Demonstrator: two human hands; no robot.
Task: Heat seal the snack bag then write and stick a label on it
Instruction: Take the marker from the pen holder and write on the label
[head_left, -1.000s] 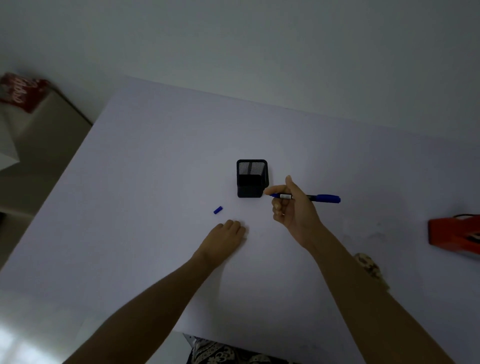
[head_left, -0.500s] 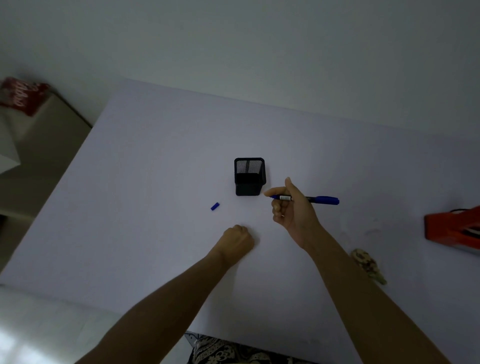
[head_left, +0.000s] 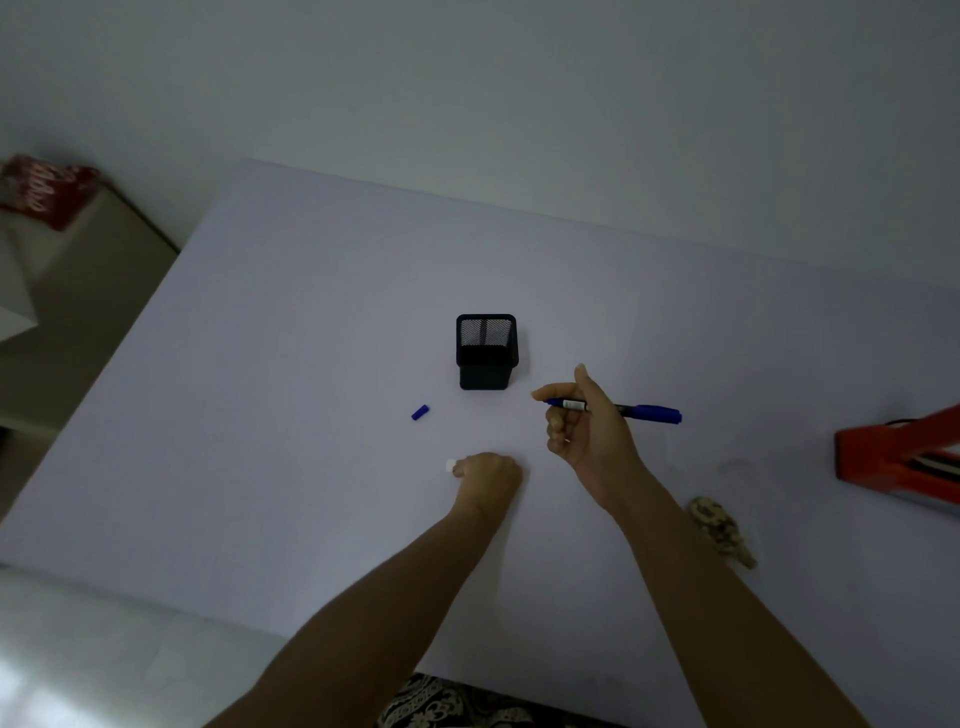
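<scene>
The left hand (head_left: 485, 475) has curled into a fist since a second ago, pinching a small white label (head_left: 450, 465). The right hand (head_left: 587, 426) grips the open pen (head_left: 623, 411), with the cap (head_left: 420, 412) at 10 o'clock from the fist. Writing looks next; no snack bag shows.

Most of the desk (head_left: 260, 467) is sitting wide open, far and left. Only a mesh pen holder (head_left: 487, 352) is standing mid-desk, a pen cap (head_left: 420, 412) lying left, red sealer (head_left: 898, 457) crowding the right edge.
</scene>
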